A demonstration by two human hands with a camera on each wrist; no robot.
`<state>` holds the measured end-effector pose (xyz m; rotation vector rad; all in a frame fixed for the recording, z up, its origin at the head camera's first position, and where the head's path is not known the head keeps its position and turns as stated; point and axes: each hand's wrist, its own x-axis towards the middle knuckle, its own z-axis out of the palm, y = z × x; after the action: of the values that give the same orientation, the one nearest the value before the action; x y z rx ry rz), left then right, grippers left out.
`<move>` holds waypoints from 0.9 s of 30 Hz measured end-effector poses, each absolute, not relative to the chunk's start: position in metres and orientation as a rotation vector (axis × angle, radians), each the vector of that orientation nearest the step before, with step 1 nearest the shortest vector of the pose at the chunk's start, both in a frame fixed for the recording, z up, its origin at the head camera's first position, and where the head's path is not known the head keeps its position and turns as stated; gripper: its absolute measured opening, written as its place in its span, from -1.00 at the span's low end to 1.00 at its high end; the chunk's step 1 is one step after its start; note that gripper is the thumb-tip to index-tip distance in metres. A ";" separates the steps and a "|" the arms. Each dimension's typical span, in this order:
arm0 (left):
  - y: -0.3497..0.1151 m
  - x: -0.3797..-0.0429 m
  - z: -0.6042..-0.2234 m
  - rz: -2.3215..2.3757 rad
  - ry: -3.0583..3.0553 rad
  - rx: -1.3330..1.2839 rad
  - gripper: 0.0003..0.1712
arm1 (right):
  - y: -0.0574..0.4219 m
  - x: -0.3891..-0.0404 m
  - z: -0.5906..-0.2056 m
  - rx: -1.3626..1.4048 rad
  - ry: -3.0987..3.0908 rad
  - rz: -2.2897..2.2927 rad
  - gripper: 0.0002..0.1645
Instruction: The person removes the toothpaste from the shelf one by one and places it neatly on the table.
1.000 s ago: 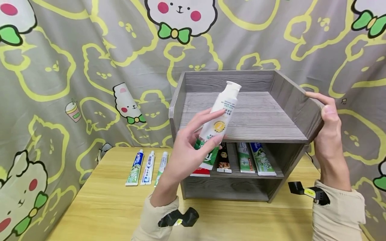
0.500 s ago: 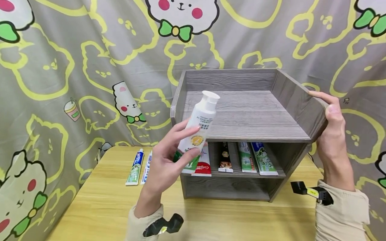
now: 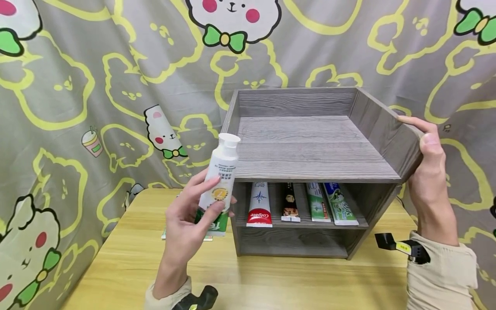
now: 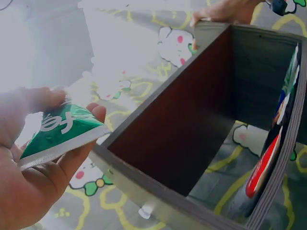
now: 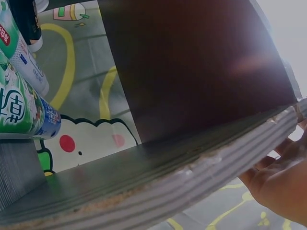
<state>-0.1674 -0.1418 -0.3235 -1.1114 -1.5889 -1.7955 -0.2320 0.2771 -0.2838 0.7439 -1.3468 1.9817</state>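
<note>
My left hand point(image 3: 185, 230) grips a white and green toothpaste tube point(image 3: 221, 174), cap end up, just off the left side of a grey wooden shelf unit point(image 3: 310, 146). In the left wrist view the tube's green crimped end point(image 4: 64, 127) shows between thumb and fingers. My right hand point(image 3: 428, 168) holds the upper edge of the unit's right side panel. On the middle shelf lie a red and white Colgate tube point(image 3: 259, 211), a black tube point(image 3: 289, 206), a green and white tube point(image 3: 318, 206) and a blue and green tube point(image 3: 341, 206).
Behind my left hand, toothpaste tubes on the wooden table point(image 3: 128, 258) are mostly hidden; only small edges show. Below the loaded shelf is a lower compartment point(image 3: 290, 242). A grey patterned curtain point(image 3: 124, 90) hangs close behind the unit.
My left hand has carried the toothpaste tube left and down, from in front of the unit to beside it. The Colgate tube is now uncovered. My right hand stays on the panel.
</note>
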 end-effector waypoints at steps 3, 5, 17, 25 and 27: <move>-0.148 -0.168 -0.326 -1.833 -1.554 -1.094 -0.45 | 0.277 -0.232 -0.284 0.739 -1.336 1.981 -0.46; -0.154 -0.168 -0.328 -1.851 -1.542 -1.076 -0.44 | 0.276 -0.232 -0.284 0.734 -1.327 1.988 -0.46; -0.196 -0.176 -0.341 -1.760 -1.579 -0.907 -0.44 | 0.275 -0.232 -0.283 0.752 -1.300 2.015 -0.46; -0.220 -0.184 -0.342 -1.737 -1.604 -0.734 -0.44 | 0.275 -0.233 -0.283 0.735 -1.327 1.995 -0.46; -0.228 -0.185 -0.343 -1.774 -1.594 -0.746 -0.41 | 0.276 -0.233 -0.283 0.744 -1.328 1.997 -0.46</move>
<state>-0.1850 -0.2280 -0.3435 -0.7457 -1.5944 -1.7742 -0.2332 0.2758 -0.2829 0.7440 -1.3284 1.9967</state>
